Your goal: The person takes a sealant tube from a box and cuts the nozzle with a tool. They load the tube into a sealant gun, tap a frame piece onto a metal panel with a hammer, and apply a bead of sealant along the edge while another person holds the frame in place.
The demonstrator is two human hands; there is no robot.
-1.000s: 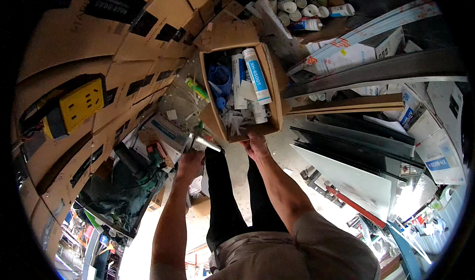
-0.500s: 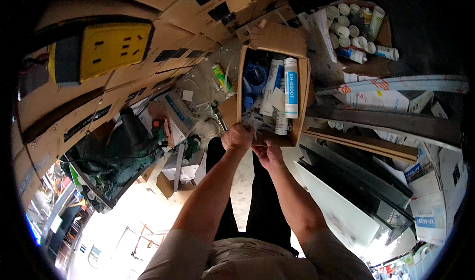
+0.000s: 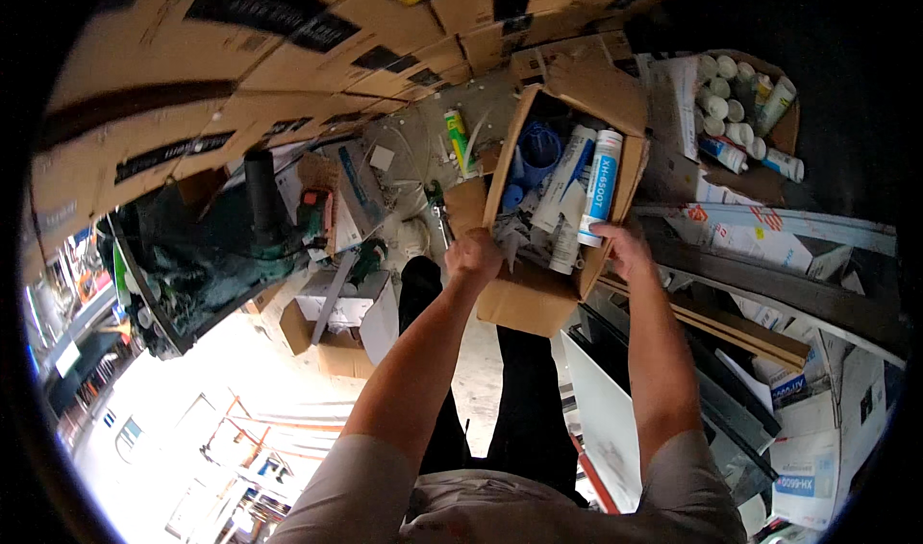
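Note:
An open cardboard box (image 3: 528, 306) is tilted in front of me. Inside it lie a white and blue sealant cartridge (image 3: 601, 188), a second cartridge (image 3: 563, 181), a blue plastic item (image 3: 539, 148) and loose white scraps. My left hand (image 3: 475, 256) is closed around the box's near left corner. My right hand (image 3: 627, 248) is closed over the right side wall, its thumb inside the rim by the lower end of the blue-labelled cartridge. Its other fingers are partly hidden behind the wall.
A wall of stacked cartons (image 3: 317, 73) stands at the left and back. A green and yellow cartridge (image 3: 459, 138) lies beyond my left hand. At the far right, a carton holds several used cartridges (image 3: 735, 111). Metal profiles (image 3: 798, 275) and dark panels lie at the right.
The box has turned clockwise and its near side now shows. My right hand has moved from the near edge to the right side wall. My left hand stays at the near left corner.

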